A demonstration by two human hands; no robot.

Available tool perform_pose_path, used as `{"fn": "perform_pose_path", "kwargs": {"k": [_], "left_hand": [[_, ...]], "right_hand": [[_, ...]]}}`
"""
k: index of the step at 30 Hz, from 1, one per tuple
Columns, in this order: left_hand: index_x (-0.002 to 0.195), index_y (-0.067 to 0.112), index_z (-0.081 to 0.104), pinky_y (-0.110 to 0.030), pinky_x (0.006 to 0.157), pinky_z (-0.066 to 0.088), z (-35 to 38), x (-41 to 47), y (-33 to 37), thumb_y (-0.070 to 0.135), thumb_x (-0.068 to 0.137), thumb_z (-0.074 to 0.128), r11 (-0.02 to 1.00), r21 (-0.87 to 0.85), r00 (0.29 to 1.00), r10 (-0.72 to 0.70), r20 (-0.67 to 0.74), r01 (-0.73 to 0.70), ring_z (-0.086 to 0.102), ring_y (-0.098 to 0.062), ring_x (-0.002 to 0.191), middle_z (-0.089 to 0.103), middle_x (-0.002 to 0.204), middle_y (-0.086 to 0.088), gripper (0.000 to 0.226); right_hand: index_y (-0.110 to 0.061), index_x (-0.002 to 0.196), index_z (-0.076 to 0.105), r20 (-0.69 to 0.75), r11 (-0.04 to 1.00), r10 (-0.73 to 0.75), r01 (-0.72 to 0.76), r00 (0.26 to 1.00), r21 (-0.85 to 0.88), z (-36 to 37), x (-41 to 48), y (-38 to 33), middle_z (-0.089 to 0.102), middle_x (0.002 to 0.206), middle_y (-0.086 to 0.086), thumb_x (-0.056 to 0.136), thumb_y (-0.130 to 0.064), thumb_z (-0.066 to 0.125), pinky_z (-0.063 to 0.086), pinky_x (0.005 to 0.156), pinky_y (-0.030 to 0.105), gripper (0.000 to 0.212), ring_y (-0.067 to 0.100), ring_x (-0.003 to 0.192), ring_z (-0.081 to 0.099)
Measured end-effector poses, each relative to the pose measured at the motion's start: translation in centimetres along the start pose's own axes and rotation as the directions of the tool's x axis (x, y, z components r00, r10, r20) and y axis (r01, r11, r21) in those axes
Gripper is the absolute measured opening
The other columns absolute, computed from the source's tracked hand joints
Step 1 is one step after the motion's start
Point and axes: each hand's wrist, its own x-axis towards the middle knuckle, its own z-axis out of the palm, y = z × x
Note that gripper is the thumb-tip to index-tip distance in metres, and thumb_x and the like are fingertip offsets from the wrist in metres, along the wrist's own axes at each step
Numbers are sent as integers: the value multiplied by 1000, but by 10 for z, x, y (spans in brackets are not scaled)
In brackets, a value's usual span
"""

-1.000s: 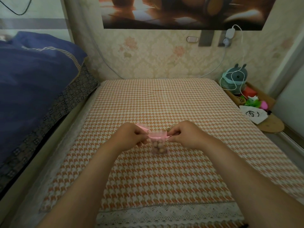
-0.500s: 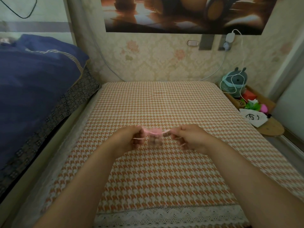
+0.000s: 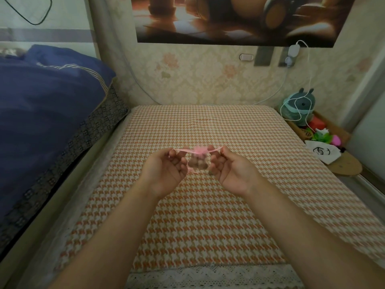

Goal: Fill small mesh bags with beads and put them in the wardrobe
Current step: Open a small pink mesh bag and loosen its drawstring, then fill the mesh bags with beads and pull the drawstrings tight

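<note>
Fingers (image 3: 176, 158) of the left hand (image 3: 166, 172) are curled in with the palm up, and its thumb and forefinger pinch one end of a thin pink ribbon (image 3: 184, 150). The right hand (image 3: 232, 174) mirrors it, palm up, its fingers (image 3: 216, 162) bent and its fingertips pinching the other end of the same ribbon. The ribbon runs taut between the two hands.

A small mesh bag (image 3: 198, 162) hangs from the middle of the ribbon, between the two hands and close to the curled fingers on either side. Its pink top is gathered into a tight ruffle at the ribbon. Brownish beads (image 3: 196, 163) show through the sheer lower part, somewhat blurred. A loose pink tail of ribbon dangles below the left fingers.

Both hands are held above a bed with an orange and white houndstooth cover (image 3: 208, 215); I cannot tell whether the bag's bottom touches it. White lace trim (image 3: 208, 276) edges the near side of the cover.

A dark blue quilt (image 3: 52, 101) lies heaped on the left. On the wall hangs a poster (image 3: 239, 17), and beside it a white charger (image 3: 292, 50) sits in a socket, its cable (image 3: 308, 80) trailing down over a teal plush toy (image 3: 301, 105). Near the toy, on the right, lies a white pouch (image 3: 323, 152) with a black drawing.
</note>
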Motion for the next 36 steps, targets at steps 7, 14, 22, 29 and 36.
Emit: {"fn": "perform_pose_path", "kwargs": {"k": [7,14,22,29,36], "left_hand": [[65,18,40,-24,55,44,5,-1,-4,17,90,44,991,135,1000,-12,-16,14,48,-15,55,56,73,-2,26],[57,20,49,-31,56,39,2,4,-21,19,93,47,587,805,977,208,-47,-86,46,-18,51,57,62,-2,36],[77,23,46,-31,61,36,-11,10,-30,32,94,55,7,992,984,124,127,-129,43,-14,65,50,73,5,22],[104,27,55,-21,57,36,-14,8,-28,38,84,72,-241,946,974,-1,226,-219,49,-5,65,53,76,11,28],[111,23,71,-34,100,48,-17,9,-29,27,78,83,-185,942,952,71,298,-281,51,-11,111,52,116,9,35]], "right_hand": [[-6,82,57,-163,999,21,-26,986,-29,1,1,-3,54,65,3,109,-24,42,45,41,20,36,8,44,49],[-8,91,53,-53,821,-93,47,994,-569,-11,3,3,54,62,4,107,-16,46,48,47,30,20,16,48,51],[-23,93,66,113,237,-97,133,989,-962,-15,-1,5,51,57,-6,89,-6,51,33,50,29,23,10,47,41],[-41,103,71,139,-160,-43,130,989,-978,-20,2,7,68,97,-9,81,-43,78,58,74,30,22,11,89,68],[-33,105,73,126,-71,-47,123,991,-990,-27,-1,6,68,103,-7,78,-32,84,56,82,34,29,12,92,64]]}}
